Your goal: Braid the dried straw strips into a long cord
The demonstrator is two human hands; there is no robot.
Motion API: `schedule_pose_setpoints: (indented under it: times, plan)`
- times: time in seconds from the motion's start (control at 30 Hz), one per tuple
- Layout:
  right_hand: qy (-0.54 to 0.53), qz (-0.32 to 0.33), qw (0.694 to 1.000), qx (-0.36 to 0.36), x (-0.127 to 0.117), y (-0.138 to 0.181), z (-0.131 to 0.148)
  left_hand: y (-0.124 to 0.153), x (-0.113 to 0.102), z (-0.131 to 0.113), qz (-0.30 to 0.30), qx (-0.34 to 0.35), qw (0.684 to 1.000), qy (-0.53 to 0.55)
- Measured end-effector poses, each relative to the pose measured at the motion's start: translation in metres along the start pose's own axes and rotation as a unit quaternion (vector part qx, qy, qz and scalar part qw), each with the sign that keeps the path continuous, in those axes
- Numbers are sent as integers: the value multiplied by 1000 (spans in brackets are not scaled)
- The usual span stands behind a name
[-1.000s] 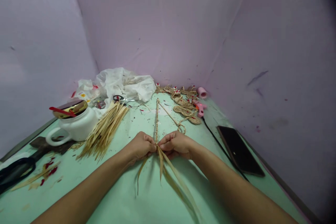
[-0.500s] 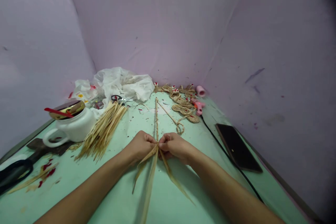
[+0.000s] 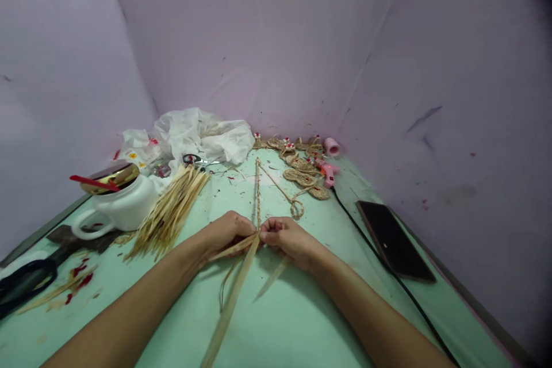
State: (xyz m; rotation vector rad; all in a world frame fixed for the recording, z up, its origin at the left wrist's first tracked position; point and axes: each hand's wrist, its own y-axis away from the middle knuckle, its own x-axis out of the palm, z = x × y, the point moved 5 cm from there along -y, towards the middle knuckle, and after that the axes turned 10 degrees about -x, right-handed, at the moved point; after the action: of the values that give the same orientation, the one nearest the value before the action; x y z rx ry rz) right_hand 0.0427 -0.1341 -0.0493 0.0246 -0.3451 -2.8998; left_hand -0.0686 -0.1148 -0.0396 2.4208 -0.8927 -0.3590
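My left hand (image 3: 226,233) and my right hand (image 3: 287,237) meet at the middle of the green table (image 3: 302,328), both pinched on dry straw strips (image 3: 235,293) at the near end of a thin plaited cord (image 3: 257,190). The cord runs straight away from me toward the back wall. Loose strip ends trail from my fingers toward me, one long strip slanting down to the left. A bundle of spare straw strips (image 3: 170,213) lies to the left of my left hand.
A white jug with a gold lid (image 3: 114,201) stands at left, by dark tools (image 3: 26,279). Scissors (image 3: 196,161) and crumpled white plastic (image 3: 202,138) lie at the back. Coiled plaited pieces (image 3: 304,175), a pink glue gun (image 3: 328,172), its black cable and a dark phone (image 3: 394,241) are at right.
The loose strip ends have swung from the right side over to the left, one crossing over my left fingers. Both hands stay pinched at the cord's end.
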Motion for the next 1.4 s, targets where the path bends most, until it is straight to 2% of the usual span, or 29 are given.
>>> schedule_pose_setpoints:
  times: [0.2,0.37,0.53,0.67,0.77,0.87,0.93,1.03,1.17,1.27,1.4]
  plan:
    - [17,-3,1000,-7,2,-2,-3,-4,-3,3,-52,-29,997,-40]
    - [14,6,1000,11,0,-2,-7,-3,-4,2,-83,2,995,-58]
    - [17,26,1000,-2,2,-2,-8,-4,-4,3,-120,23,987,-105]
    - [83,-23,996,-33,1,-6,-13,-2,-3,2,-173,60,962,-201]
    - [94,-50,993,-51,2,-9,-18,2,-2,0,-181,88,947,-249]
    - [84,-63,993,-48,2,-7,-20,8,-3,-3,-184,69,940,-280]
    - [67,-71,994,-46,3,-5,-18,14,-3,-6,-213,49,927,-306]
    - [31,-82,995,-41,5,-2,-14,26,9,-10,-267,51,893,-358]
    - [-17,-104,994,-33,6,-2,-14,35,31,-10,-299,75,865,-397]
    - [-22,-108,993,-43,4,-2,-13,36,27,-12,-289,75,883,-363]
    - [0,-85,994,-61,3,-2,-8,33,7,-15,-197,20,958,-205]
